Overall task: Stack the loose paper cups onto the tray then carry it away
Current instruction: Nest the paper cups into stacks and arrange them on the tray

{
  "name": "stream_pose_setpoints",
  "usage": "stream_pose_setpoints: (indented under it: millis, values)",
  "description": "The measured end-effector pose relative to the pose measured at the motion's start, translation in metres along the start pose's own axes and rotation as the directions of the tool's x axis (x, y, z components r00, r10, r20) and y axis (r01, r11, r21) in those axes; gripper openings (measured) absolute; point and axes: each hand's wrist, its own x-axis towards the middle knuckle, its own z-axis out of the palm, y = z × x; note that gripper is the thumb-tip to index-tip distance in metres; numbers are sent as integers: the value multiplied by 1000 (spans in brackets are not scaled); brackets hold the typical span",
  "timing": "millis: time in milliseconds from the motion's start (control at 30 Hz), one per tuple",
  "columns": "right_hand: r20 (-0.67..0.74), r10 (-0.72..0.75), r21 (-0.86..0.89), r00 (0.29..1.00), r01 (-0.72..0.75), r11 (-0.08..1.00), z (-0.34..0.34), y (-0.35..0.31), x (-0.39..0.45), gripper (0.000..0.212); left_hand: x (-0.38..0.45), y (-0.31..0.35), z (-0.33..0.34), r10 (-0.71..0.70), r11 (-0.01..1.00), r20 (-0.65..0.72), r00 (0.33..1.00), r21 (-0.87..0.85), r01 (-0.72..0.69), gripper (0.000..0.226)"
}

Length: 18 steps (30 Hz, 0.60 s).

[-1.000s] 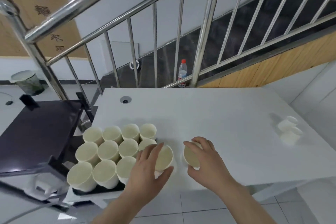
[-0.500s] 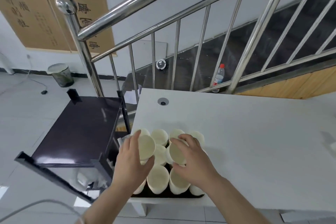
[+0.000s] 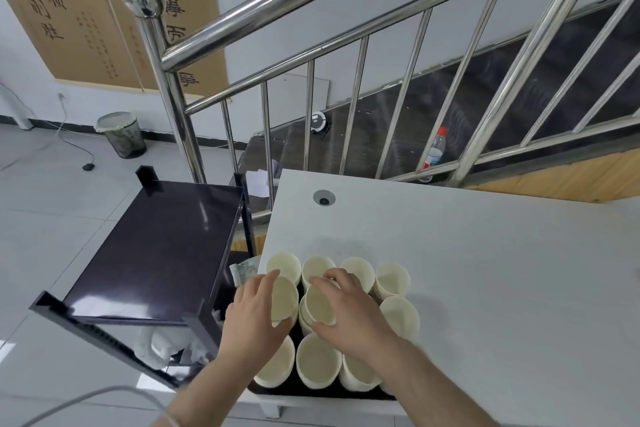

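While we lean over the black tray (image 3: pixel 322 392), our left hand (image 3: pixel 254 317) grips one paper cup (image 3: pixel 284 298) and our right hand (image 3: pixel 349 314) clasps another cup (image 3: pixel 320 303), both above the packed cups.

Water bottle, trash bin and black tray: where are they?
Water bottle (image 3: pixel 434 153): head view, on its label.
Trash bin (image 3: pixel 122 135): head view, on its dark side.
Black tray (image 3: pixel 311 392): head view, on its near edge.
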Motion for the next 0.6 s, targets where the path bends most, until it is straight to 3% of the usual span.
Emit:
stream_pose_setpoints:
  millis: [300, 600]
  values:
    - [72, 40, -36, 997, -37, 999, 16, 4, 10, 70, 4, -18, 11, 24, 1000, 90, 996, 9, -25, 75]
    - [101, 68, -112, 993, -57, 992, 25, 7, 15, 56, 5, -23, 12, 7, 996, 131, 991, 89, -18, 67]
